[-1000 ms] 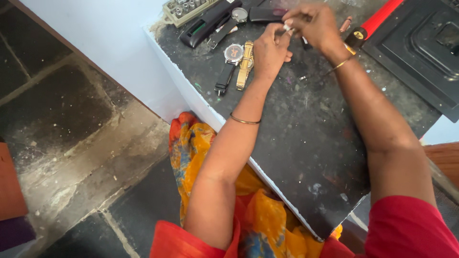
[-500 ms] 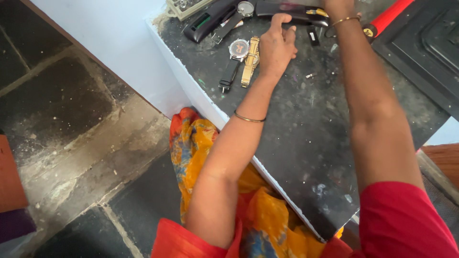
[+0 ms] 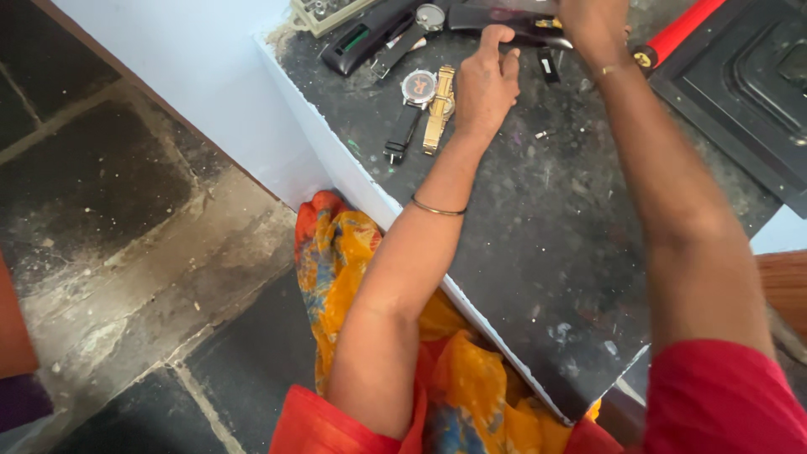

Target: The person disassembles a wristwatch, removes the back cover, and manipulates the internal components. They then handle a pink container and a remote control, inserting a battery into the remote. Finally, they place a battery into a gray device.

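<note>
My left hand (image 3: 486,82) lies back-up on the dark stone tabletop (image 3: 538,252), fingers curled under and one fingertip against the handle of a black tool (image 3: 492,17). What is under the fingers is hidden. My right hand (image 3: 593,21), partly cut off by the top edge, closes over the same tool where it has a yellow mark. Just left of my left hand lie a dark-dialled watch with a black strap (image 3: 416,91) and a gold metal watch (image 3: 440,108).
At the back of the table are a silver watch (image 3: 429,17), a long black case (image 3: 360,40), a tray of small parts (image 3: 324,10), a red handle (image 3: 677,35) and a black moulded tray (image 3: 748,92). Stone floor lies left; orange cloth (image 3: 353,286) covers my lap.
The view has tilted down, so the hands sit higher in frame. The hands, pinched together a second ago, have parted; the right reaches to the black tool and the left rests beside it.
</note>
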